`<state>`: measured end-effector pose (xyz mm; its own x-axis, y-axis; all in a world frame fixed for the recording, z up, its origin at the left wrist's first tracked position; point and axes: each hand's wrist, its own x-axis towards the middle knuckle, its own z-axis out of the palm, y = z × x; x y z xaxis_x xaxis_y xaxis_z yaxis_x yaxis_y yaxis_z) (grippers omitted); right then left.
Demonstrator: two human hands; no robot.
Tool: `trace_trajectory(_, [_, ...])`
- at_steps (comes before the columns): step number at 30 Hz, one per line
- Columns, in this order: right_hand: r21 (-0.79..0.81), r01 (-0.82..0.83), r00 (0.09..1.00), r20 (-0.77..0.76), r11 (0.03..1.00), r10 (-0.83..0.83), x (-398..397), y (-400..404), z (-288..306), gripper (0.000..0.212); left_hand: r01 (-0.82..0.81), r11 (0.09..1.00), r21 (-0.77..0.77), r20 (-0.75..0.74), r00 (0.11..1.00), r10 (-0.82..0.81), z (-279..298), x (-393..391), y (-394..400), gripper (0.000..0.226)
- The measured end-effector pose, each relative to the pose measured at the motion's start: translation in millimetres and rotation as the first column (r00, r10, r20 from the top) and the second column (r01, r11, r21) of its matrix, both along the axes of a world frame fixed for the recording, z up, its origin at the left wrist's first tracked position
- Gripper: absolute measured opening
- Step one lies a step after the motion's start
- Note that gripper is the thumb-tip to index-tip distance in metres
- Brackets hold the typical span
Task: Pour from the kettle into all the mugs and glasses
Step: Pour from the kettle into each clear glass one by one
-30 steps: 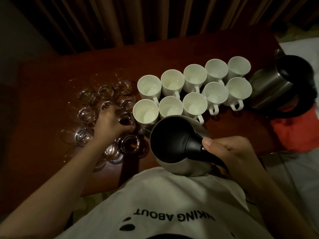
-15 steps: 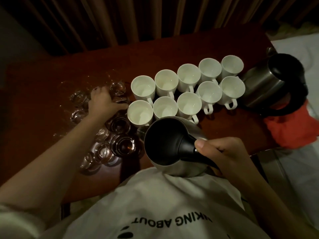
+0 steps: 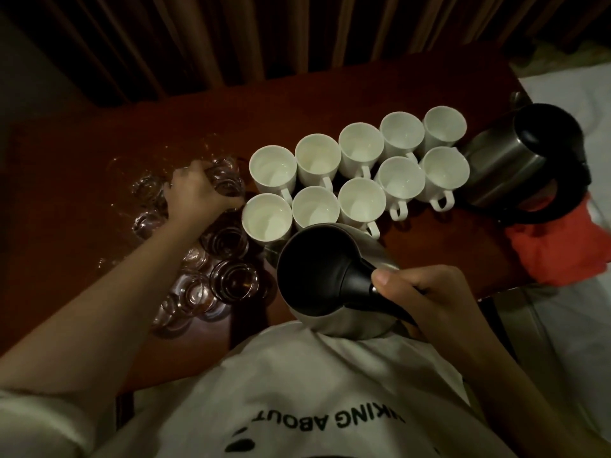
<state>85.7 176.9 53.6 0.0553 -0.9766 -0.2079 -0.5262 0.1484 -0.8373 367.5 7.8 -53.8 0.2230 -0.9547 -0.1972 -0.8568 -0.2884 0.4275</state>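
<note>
My right hand [image 3: 426, 295] grips the black handle of a steel kettle [image 3: 324, 272] held close to my chest at the table's near edge, its black lid facing up. Several white mugs [image 3: 317, 157] stand in two rows on the dark red table [image 3: 99, 143]. To their left sits a cluster of clear glasses [image 3: 231, 276]. My left hand [image 3: 195, 196] reaches into the far part of that cluster, with its fingers curled over the top of a glass [image 3: 226, 180]. In the dim light I cannot see whether the mugs or glasses hold liquid.
A second steel kettle [image 3: 515, 163] with a black lid and handle stands at the table's right end, beside a red cloth [image 3: 558, 246]. Brown curtains [image 3: 264, 38] hang behind the table. A white surface [image 3: 568, 90] lies to the right.
My left hand moved from the near glasses to a glass farther back in the cluster. The kettle in my right hand stays in about the same place.
</note>
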Motion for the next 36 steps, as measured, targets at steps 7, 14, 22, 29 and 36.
trace_trajectory(7, [0.027,0.052,0.996,0.066,0.998,-0.054,-2,6,1,0.049,-0.071,0.964,-0.256,-0.264,0.964,0.001,49,2,29,0.084])
trace_trajectory(14, [0.059,0.07,0.981,0.178,0.996,-0.08,-7,14,11,0.062,0.011,0.945,-0.326,-0.365,0.921,-0.136,78,-1,87,0.087])
trace_trajectory(22, [0.047,0.08,0.974,0.207,0.996,-0.088,-11,17,38,0.053,0.023,0.969,-0.245,-0.433,0.892,-0.131,66,-15,132,0.089])
trace_trajectory(29, [0.105,0.022,0.99,0.139,0.994,-0.037,-6,12,57,0.058,0.047,0.977,-0.21,-0.476,0.868,-0.144,51,-24,140,0.084])
trace_trajectory(36, [0.092,-0.014,0.995,-0.095,0.996,0.023,2,0,65,0.057,0.079,0.973,-0.216,-0.482,0.858,-0.176,40,-26,145,0.085])
